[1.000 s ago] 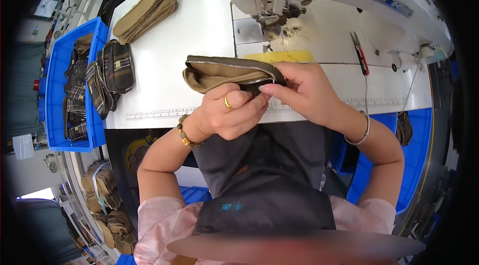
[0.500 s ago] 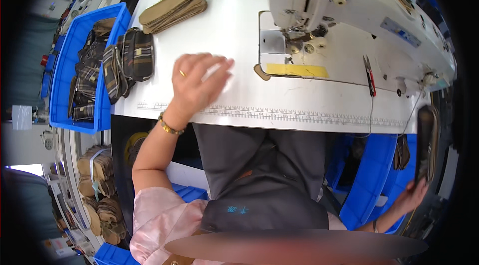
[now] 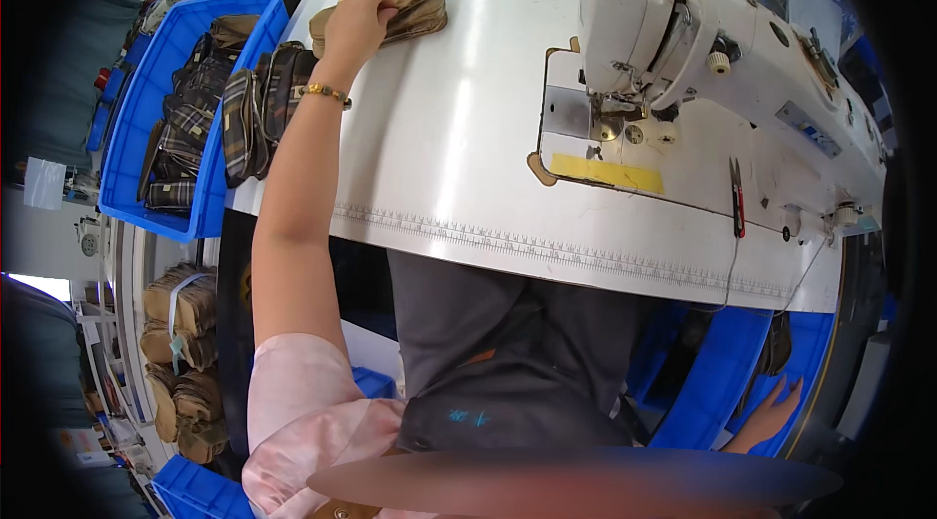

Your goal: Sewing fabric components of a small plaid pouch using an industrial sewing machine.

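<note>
At the far left of the white table lies a stack of tan fabric pieces (image 3: 420,6), elongated with rounded ends. My left hand (image 3: 356,26) reaches over it, fingers bent and closed on the top piece; the fingertips are partly hidden. Down at the right, my right hand (image 3: 774,414) is at the blue bin (image 3: 812,348) beside the table, fingers apart and holding nothing I can see. Just above that hand, a dark fabric piece (image 3: 776,348) lies in the bin.
A white sewing machine (image 3: 703,41) stands at the table's right, with red-handled thread snips (image 3: 737,199) beside it. At the left, a blue crate (image 3: 210,187) holds plaid pouches, and more plaid pouches (image 3: 256,109) lie against it. Bundled tan pieces (image 3: 181,314) sit below.
My left hand has moved from mid-table up and left onto the tan stack. The long dark piece in my right hand has been let go, and that hand has dropped lower. The view has shifted.
</note>
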Tool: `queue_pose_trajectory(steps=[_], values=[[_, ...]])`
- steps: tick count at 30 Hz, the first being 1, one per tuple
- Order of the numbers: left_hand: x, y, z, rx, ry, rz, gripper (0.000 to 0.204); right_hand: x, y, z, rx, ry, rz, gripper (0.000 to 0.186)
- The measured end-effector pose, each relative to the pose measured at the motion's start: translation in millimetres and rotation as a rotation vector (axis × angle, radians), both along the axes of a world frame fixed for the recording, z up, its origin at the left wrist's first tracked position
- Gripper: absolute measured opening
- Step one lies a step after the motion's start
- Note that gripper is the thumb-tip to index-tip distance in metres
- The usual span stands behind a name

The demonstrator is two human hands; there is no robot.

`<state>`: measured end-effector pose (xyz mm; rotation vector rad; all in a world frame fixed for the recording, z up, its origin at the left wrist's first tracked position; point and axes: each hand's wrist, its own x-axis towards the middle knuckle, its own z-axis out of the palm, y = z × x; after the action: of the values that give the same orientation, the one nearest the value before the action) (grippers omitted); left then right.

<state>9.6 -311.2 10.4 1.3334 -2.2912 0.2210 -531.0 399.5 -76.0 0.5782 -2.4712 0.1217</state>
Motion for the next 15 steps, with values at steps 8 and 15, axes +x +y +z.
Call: queue_pose_trajectory(steps=[8,15], values=[[-3,14,22,0.114,0.068,-0.059,0.010,93,-211,79,-0.193,-0.209,0.882,0.032],[-43,143,13,0.257,0.104,-0.493,0.019,181,-340,95,0.115,-0.074,1.657,0.031]])
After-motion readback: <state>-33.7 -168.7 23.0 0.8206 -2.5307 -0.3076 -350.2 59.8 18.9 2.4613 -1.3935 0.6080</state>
